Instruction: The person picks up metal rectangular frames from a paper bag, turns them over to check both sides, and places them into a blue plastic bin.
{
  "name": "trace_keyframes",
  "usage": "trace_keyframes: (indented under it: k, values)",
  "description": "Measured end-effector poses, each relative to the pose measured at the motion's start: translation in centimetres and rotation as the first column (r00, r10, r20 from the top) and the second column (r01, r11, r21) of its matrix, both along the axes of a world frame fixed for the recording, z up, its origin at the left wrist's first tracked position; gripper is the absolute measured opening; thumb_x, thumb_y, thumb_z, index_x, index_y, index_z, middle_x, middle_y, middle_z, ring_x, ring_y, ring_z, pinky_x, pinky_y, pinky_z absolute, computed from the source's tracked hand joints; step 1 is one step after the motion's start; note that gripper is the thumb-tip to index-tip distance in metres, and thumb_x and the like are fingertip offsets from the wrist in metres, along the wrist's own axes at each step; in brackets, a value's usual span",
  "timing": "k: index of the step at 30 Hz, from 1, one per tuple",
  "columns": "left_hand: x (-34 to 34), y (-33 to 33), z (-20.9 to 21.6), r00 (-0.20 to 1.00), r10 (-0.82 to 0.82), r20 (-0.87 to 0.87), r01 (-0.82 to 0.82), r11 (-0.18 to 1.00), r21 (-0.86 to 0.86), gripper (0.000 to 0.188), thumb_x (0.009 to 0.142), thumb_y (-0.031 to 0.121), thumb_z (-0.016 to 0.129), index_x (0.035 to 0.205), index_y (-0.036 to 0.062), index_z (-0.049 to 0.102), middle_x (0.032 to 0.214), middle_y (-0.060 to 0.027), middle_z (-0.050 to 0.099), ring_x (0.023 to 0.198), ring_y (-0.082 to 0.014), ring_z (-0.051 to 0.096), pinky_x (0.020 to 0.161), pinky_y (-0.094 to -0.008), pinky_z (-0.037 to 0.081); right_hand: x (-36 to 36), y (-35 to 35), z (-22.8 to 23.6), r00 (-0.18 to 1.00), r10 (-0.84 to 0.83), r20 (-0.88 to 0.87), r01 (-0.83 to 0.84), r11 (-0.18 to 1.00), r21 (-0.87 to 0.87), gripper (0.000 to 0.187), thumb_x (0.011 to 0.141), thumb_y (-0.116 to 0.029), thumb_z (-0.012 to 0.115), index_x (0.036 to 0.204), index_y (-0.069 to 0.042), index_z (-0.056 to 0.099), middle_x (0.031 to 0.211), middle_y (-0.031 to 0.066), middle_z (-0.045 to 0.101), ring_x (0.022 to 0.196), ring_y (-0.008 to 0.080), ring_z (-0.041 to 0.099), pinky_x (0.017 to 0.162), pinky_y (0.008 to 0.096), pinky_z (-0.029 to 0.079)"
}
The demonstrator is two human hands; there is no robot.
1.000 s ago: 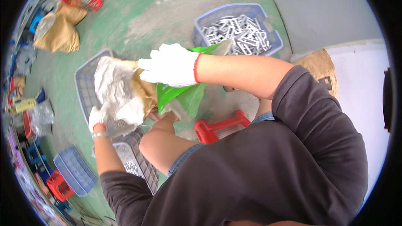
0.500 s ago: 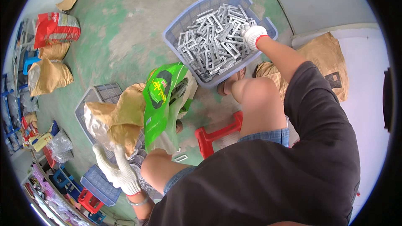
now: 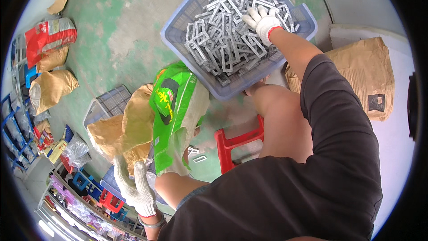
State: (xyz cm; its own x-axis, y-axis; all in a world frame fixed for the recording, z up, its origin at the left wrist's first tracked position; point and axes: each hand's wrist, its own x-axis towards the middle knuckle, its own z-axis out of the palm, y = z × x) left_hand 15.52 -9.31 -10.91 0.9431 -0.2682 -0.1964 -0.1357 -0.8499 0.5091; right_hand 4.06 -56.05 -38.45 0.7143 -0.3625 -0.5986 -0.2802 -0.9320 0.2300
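Observation:
My right hand (image 3: 263, 22), in a white knit glove with a red cuff, lies on a heap of silver rectangular metal frames (image 3: 227, 35). Its fingers are spread across the pieces. The heap fills much of a blue-grey plastic basket (image 3: 218, 90). Lower left, my gloved left hand (image 3: 136, 189) is held with thumb and fingers apart beside a brown paper sack (image 3: 133, 129); whether the fingertips touch the sack I cannot tell. A green printed bag (image 3: 171, 111) stands between the sack and the basket, its contents hidden.
A red plastic stool (image 3: 227, 147) is by my legs. Loose metal frames (image 3: 199, 159) lie on the floor. Behind the sack sits a grey crate (image 3: 113, 98). A flattened paper sack (image 3: 361, 71) lies at right; red-and-white (image 3: 51, 38) and brown sacks (image 3: 51, 89) stand far left.
My right hand has shifted inward from the basket's right side, and its fingers have spread over the frames. My left hand stays near the paper sack. The whole view has shifted slightly.

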Motion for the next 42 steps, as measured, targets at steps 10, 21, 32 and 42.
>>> trace_keyframes:
  k: [10,21,32,42]
  values:
    - [-0.5,-1.7,0.0,0.986,0.086,-0.146,-0.105,0.987,-0.126,0.053,0.093,0.012,0.065,0.138,-0.0085,0.045,0.139,-0.0206,0.051,0.127,-0.0272,0.050,0.107,-0.0372,0.039,0.0,-3.7,-0.6,0.973,0.202,0.110,-0.195,0.978,-0.068,0.067,0.076,-0.008,0.071,0.138,-0.020,0.051,0.150,0.0090,0.038,0.138,0.0321,0.038,0.103,0.0585,0.038]
    - [0.0,-2.6,-0.4,0.986,0.009,-0.167,-0.014,1.000,-0.025,0.051,0.095,0.012,0.063,0.139,-0.0074,0.045,0.137,-0.0201,0.053,0.124,-0.0258,0.053,0.105,-0.0349,0.041,1.2,-6.0,-2.3,0.998,-0.049,-0.046,0.057,0.981,0.186,0.105,0.058,0.002,0.077,0.150,-0.027,0.034,0.154,0.0155,0.028,0.118,0.0350,0.058,0.094,0.0385,0.052]
    - [0.0,-2.4,-2.0,0.969,0.035,-0.246,-0.059,0.994,-0.088,0.048,0.096,0.010,0.061,0.139,-0.0061,0.046,0.135,-0.0170,0.055,0.123,-0.0224,0.053,0.105,-0.0337,0.041,-0.3,-4.5,-4.0,0.989,-0.093,0.116,0.082,0.992,0.097,0.044,0.092,-0.016,0.053,0.135,-0.012,0.050,0.119,0.0167,0.062,0.111,0.0351,0.062,0.091,0.0419,0.051]
    - [3.6,-3.6,-3.8,0.946,-0.016,-0.324,-0.017,0.995,-0.097,0.046,0.096,0.009,0.062,0.138,-0.0039,0.048,0.134,-0.0144,0.056,0.120,-0.0205,0.054,0.102,-0.0320,0.043,4.8,-6.0,-2.1,0.887,-0.153,-0.435,0.281,0.928,0.246,0.079,0.058,-0.008,0.081,0.132,-0.011,0.053,0.113,0.0176,0.069,0.102,0.0329,0.068,0.081,0.0429,0.056]
